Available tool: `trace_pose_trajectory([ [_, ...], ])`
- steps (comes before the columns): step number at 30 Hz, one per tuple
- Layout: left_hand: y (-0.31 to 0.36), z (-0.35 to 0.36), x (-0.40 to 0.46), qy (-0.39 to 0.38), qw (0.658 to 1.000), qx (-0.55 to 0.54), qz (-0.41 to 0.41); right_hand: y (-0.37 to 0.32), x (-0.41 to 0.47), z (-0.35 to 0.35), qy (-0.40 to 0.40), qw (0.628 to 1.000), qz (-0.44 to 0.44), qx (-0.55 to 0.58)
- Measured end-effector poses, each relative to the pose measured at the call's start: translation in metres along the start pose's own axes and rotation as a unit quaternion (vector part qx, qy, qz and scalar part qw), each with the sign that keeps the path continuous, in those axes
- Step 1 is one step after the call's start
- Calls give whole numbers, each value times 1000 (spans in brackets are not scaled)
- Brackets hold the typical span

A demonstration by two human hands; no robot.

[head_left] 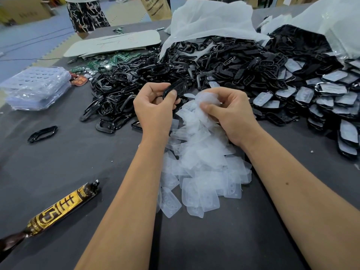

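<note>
My left hand (153, 106) grips a black plastic key-fob shell (176, 88) between thumb and fingers, held above the grey table (78, 162). My right hand (228, 112) pinches a translucent white rubber pad (207, 99) just right of the shell. Below both hands lies a loose heap of the same translucent pads (200, 172). A big pile of black frames and shells (175, 69) spreads behind the hands.
Shells fitted with pads (321, 96) are stacked at the right. White plastic bags (210, 18) lie at the back. Clear blister trays (37, 88) sit at the left, green circuit boards (115, 59) beyond them. A gold-and-brown wrapped stick (58, 211) lies near left. A single black frame (41, 133) lies apart. A person's patterned clothing (85, 14) shows at the far edge.
</note>
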State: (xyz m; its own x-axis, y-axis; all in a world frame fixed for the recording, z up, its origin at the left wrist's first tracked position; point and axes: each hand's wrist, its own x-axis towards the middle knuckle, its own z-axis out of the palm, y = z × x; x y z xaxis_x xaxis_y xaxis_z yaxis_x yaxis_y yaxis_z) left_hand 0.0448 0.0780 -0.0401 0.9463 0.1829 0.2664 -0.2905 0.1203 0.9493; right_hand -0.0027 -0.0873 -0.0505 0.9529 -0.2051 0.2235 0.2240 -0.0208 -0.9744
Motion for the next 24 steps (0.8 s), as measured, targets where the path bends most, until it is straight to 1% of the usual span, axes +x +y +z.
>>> trace_pose_trajectory([
  [2,-1,0,0,-4,1000,1,2,0,0,1,-3,1000,-3,9],
  [5,-1,0,0,-10,1000,-3,-1,0,-1,2,-12,1000,-11,-11],
  [10,-2,0,-1,-42,999,-2,-8,-1,-2,5,32,999,-23,-25],
  [12,-2,1,-1,-51,999,6,-8,-1,-3,5,36,999,-30,-21],
  [16,-2,1,-2,-54,998,8,-2,2,-1,3,14,1000,-24,0],
  [24,-4,1,0,-46,999,11,-5,-2,-2,1,-33,999,5,4],
])
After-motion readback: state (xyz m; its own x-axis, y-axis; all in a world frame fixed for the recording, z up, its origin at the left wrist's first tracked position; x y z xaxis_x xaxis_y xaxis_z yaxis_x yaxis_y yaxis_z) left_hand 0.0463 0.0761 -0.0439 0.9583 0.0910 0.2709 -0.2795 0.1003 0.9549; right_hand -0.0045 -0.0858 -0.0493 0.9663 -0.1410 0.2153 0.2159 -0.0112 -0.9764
